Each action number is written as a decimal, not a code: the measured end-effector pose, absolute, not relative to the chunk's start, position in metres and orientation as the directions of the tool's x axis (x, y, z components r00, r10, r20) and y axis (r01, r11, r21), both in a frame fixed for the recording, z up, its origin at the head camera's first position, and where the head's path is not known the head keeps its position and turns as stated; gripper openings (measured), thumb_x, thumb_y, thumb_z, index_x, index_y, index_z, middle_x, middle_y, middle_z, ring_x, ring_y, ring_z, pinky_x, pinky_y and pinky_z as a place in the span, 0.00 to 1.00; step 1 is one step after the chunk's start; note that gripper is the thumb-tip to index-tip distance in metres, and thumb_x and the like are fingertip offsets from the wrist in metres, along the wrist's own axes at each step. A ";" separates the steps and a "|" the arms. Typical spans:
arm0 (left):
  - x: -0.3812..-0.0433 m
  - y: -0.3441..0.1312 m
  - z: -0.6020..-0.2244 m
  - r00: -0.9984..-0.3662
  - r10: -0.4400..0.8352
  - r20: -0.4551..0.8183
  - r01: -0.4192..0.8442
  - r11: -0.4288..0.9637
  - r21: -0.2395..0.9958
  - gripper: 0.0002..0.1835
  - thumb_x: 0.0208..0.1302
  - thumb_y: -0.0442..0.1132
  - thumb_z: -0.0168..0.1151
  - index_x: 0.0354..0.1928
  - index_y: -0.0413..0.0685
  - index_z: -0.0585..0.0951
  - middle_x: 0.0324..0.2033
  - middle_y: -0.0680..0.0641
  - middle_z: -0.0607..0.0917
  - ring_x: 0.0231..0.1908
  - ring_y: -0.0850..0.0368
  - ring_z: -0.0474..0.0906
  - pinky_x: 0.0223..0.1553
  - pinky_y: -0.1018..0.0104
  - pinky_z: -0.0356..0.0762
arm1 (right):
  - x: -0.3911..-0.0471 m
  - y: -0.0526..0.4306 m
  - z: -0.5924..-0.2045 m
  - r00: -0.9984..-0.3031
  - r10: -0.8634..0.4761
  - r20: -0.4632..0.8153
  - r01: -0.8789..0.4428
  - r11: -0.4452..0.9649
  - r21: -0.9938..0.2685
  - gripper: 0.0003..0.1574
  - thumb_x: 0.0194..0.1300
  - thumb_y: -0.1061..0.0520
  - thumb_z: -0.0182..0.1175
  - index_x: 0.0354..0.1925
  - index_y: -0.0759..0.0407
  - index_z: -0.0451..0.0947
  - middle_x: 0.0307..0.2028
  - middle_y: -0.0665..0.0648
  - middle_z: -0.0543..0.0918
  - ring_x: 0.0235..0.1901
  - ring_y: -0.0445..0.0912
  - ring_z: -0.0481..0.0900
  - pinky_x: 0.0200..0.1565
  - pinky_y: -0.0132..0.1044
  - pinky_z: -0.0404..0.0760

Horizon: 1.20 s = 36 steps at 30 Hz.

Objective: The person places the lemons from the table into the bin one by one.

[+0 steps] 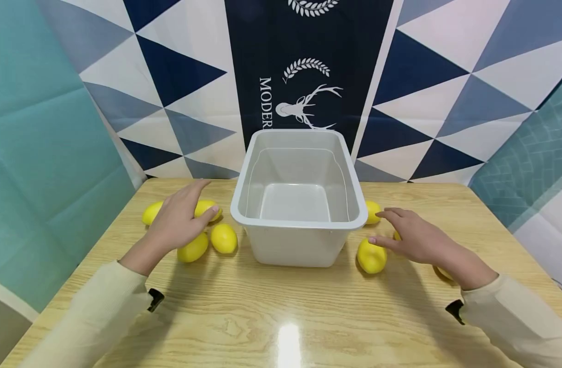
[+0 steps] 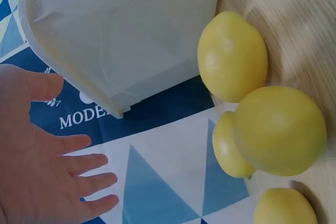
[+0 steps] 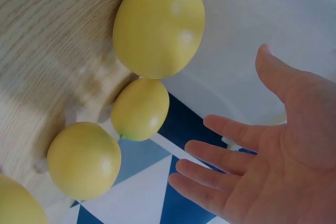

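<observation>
A light grey plastic bin (image 1: 292, 248) stands on the table between my hands, with nothing inside it. My left hand (image 1: 177, 220) hovers left of the bin above several yellow lemons, its fingers extended and holding nothing. One lemon (image 1: 224, 238) lies nearest the bin on that side, beside another lemon (image 1: 193, 248) partly under the hand. On the other side, my right hand (image 1: 416, 237) hovers over more lemons with spread, empty fingers. A lemon (image 1: 372, 255) sits below its thumb, and another lemon (image 1: 373, 212) lies close to the bin's right wall. The right hand partly hides others.
The light wooden table (image 1: 244, 317) extends toward me in front of the bin. Behind it hangs a cloth (image 1: 198, 66) with blue and white triangles and a dark deer panel. A teal covering (image 1: 46, 143) borders the left side.
</observation>
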State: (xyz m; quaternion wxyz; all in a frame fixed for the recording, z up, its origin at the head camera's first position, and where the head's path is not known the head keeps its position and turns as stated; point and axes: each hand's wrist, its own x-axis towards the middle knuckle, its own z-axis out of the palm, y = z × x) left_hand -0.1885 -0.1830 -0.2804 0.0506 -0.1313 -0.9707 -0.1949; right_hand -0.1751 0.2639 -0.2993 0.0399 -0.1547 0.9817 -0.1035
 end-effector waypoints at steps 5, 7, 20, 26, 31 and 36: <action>-0.193 -0.182 -0.276 -0.968 0.230 0.102 0.252 0.875 0.413 0.34 0.74 0.52 0.47 0.75 0.45 0.55 0.75 0.38 0.58 0.74 0.36 0.54 0.72 0.32 0.51 | -0.175 0.264 -0.298 -0.949 -0.306 -0.072 -0.285 0.934 -0.216 0.55 0.64 0.27 0.54 0.68 0.70 0.63 0.65 0.76 0.68 0.64 0.73 0.65 0.60 0.69 0.70; -0.195 -0.181 -0.274 -0.971 0.223 0.088 0.239 0.866 0.440 0.33 0.75 0.52 0.45 0.75 0.45 0.55 0.75 0.39 0.58 0.74 0.36 0.54 0.72 0.33 0.53 | -0.176 0.264 -0.297 -0.949 -0.305 -0.081 -0.282 0.935 -0.214 0.56 0.63 0.26 0.54 0.68 0.70 0.63 0.65 0.77 0.68 0.64 0.73 0.65 0.60 0.69 0.70; -0.210 -0.178 -0.264 -0.978 0.207 0.014 0.175 0.790 0.587 0.36 0.74 0.59 0.44 0.75 0.47 0.55 0.75 0.41 0.60 0.74 0.38 0.56 0.70 0.34 0.59 | -0.179 0.262 -0.293 -0.943 -0.316 -0.104 -0.292 0.935 -0.199 0.52 0.62 0.28 0.56 0.66 0.67 0.66 0.65 0.75 0.70 0.63 0.71 0.67 0.59 0.68 0.71; -0.220 -0.175 -0.256 -0.976 0.215 -0.040 0.141 0.759 0.635 0.33 0.75 0.57 0.44 0.74 0.47 0.58 0.74 0.41 0.61 0.72 0.38 0.60 0.69 0.37 0.63 | -0.179 0.262 -0.292 -0.938 -0.332 -0.099 -0.309 0.931 -0.192 0.52 0.62 0.28 0.56 0.66 0.66 0.68 0.64 0.74 0.71 0.63 0.71 0.68 0.59 0.67 0.72; -0.230 -0.170 -0.250 -0.974 0.212 -0.085 0.102 0.737 0.668 0.32 0.75 0.57 0.44 0.72 0.47 0.61 0.72 0.41 0.65 0.70 0.39 0.64 0.69 0.39 0.64 | -0.178 0.262 -0.291 -0.934 -0.346 -0.092 -0.324 0.926 -0.194 0.50 0.63 0.29 0.57 0.65 0.67 0.69 0.63 0.73 0.72 0.63 0.71 0.69 0.59 0.67 0.72; -0.239 -0.163 -0.245 -0.967 0.207 -0.150 0.038 0.698 0.715 0.32 0.75 0.57 0.44 0.72 0.47 0.61 0.69 0.40 0.68 0.68 0.40 0.67 0.69 0.40 0.65 | -0.178 0.262 -0.291 -0.933 -0.347 -0.098 -0.324 0.926 -0.191 0.50 0.63 0.29 0.57 0.65 0.66 0.69 0.63 0.74 0.72 0.63 0.71 0.69 0.59 0.67 0.72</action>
